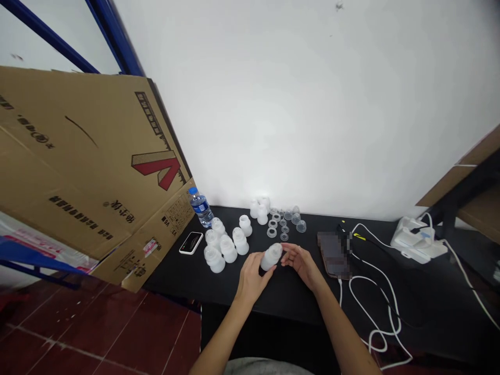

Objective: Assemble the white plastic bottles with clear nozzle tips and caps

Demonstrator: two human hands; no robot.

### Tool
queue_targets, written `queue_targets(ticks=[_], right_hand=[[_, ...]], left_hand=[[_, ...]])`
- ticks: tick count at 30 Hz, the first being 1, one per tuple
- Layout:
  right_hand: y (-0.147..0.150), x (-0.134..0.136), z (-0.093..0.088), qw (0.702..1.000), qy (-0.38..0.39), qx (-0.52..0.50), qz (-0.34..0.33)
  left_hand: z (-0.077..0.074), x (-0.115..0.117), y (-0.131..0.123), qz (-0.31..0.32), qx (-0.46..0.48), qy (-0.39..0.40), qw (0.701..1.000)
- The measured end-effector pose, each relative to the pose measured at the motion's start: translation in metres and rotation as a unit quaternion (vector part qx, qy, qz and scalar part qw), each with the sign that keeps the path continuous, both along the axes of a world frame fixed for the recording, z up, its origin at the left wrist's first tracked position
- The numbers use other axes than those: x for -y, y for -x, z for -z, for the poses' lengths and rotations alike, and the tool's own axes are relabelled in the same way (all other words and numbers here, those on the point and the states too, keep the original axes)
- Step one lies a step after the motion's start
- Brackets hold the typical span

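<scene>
Propped at left against the end of the black bench (285, 297), a big flattened cardboard box (78, 156) with a red mark and printed lettering; just beside it, a blue-capped water bottle (201, 207) and a phone (191, 242) in a white case. Further right, a pixelated flat object (334, 255), white cables (375, 297), a white charger (417, 242). Behind, a white wall (297, 104), blue metal frame (113, 31); below, red floor tiles (97, 323)

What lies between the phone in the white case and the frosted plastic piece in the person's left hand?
The head view shows upright frosted plastic pieces on the black table between the phone and the held piece.
</scene>
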State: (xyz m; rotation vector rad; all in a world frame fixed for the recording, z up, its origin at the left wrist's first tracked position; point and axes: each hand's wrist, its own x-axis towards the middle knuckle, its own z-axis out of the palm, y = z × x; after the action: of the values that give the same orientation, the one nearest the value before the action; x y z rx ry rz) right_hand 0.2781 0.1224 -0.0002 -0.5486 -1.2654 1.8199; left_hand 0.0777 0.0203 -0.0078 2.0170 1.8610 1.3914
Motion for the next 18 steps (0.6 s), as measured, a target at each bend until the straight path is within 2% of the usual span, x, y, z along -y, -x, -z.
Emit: queue_targets(ticks=[3,5,8,11,14,18], right_hand=[[0.001,-0.003,0.002,0.997,-0.018,0.038,0.063],[0.002,-0.006,0.007,0.989,-0.036,0.077,0.124],[0.004,-0.012,0.017,0.962,-0.074,0.158,0.211],[0.011,-0.014,0.024,0.925,-0.154,0.256,0.233],[0.024,-0.013,0.019,0.854,-0.271,0.403,0.187],[0.046,-0.014,0.001,0.716,-0.333,0.601,0.123]], left_hand=[[0.001,0.018,0.006,-0.048,0.027,0.037,0.998],[0.003,0.032,0.015,-0.089,0.009,0.03,0.996],[0.007,0.049,0.033,-0.145,-0.021,0.03,0.989],[0.008,0.054,0.047,-0.178,-0.032,0.048,0.982],[0.008,0.049,0.05,-0.189,-0.031,0.07,0.979],[0.007,0.036,0.047,-0.193,-0.025,0.098,0.976]])
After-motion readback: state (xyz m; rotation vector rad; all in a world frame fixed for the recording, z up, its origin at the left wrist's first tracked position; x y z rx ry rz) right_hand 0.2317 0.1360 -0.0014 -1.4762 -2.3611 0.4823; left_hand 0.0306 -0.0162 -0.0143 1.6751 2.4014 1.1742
